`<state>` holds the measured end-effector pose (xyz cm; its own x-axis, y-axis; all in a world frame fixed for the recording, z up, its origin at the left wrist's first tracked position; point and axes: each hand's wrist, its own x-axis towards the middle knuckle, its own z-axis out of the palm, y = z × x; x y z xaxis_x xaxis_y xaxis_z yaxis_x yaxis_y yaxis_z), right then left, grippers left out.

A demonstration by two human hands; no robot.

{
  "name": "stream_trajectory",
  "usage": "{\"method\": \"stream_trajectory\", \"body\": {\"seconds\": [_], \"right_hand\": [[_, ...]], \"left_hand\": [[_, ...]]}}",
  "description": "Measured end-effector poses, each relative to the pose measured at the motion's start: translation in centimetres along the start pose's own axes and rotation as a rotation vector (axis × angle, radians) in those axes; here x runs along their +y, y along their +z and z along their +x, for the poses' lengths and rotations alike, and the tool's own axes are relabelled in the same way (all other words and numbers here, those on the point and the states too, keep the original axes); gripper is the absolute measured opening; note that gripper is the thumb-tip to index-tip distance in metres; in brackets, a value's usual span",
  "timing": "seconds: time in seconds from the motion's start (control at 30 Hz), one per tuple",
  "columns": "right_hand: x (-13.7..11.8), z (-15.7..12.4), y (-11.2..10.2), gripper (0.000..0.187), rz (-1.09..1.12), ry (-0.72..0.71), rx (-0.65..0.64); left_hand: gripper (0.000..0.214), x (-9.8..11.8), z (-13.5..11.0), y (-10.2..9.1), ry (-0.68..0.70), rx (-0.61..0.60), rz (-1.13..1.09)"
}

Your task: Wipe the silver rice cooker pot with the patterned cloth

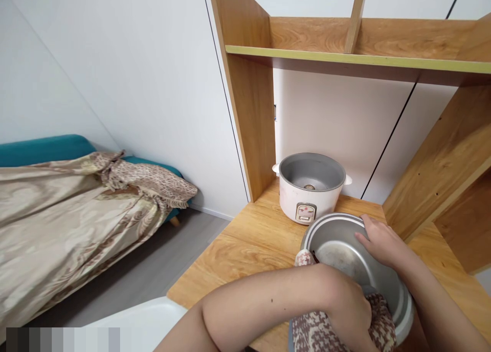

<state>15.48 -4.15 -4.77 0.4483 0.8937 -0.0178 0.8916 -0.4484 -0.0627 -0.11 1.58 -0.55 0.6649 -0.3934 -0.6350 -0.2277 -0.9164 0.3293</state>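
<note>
A grey metal rice cooker inner pot (337, 244) is tilted towards me above the near part of the wooden desk. My right hand (381, 237) grips its far right rim, thumb inside and fingers over the outside. Down at the pot's near side, my left hand (351, 311) presses a brown-and-white houndstooth cloth (318, 331) against the inner wall. Part of the cloth hangs outside the pot, and my left forearm hides some of it. Behind the pot stands the white rice cooker body (287, 196), lidless, with its heating plate showing inside.
The wooden desk (233, 244) carries a shelf unit (251, 122), its board overhanging the cooker. A white rounded surface (141, 319) borders the desk at lower left. Farther left, a teal sofa (49, 150) lies under a patterned beige cover (57, 229).
</note>
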Motion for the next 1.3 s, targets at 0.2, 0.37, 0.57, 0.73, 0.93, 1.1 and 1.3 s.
{"method": "stream_trajectory", "body": {"seconds": [0.2, 0.37, 0.57, 0.73, 0.93, 1.1, 1.3], "right_hand": [[-0.03, 0.00, -0.11, 0.013, 0.000, 0.002, -0.005], [-0.06, 0.03, -0.13, 0.013, 0.002, 0.007, -0.002], [-0.17, -0.09, -0.25, 0.015, 0.009, 0.008, -0.005], [-0.23, -0.09, -0.30, 0.013, 0.009, 0.015, -0.011], [-0.20, -0.05, -0.17, 0.012, 0.013, 0.015, -0.011], [-0.12, 0.02, -0.09, 0.012, 0.014, 0.015, -0.014], [-0.13, -0.03, -0.20, 0.012, 0.014, 0.018, -0.017]], "left_hand": [[0.058, -0.25, 0.33, 0.44, -0.086, 0.100, -0.034], [0.072, 0.14, -0.07, 0.03, -0.081, -0.020, 0.043], [0.060, 0.20, -0.21, -0.36, -0.028, -0.068, 0.037], [0.060, -0.10, 0.38, 0.22, -0.073, 0.035, 0.023], [0.067, 0.21, 0.02, 0.25, -0.075, 0.019, 0.059], [0.067, 0.34, -0.08, -0.14, -0.061, -0.038, 0.078], [0.069, -0.12, 0.21, 0.13, -0.032, -0.047, 0.088]]}}
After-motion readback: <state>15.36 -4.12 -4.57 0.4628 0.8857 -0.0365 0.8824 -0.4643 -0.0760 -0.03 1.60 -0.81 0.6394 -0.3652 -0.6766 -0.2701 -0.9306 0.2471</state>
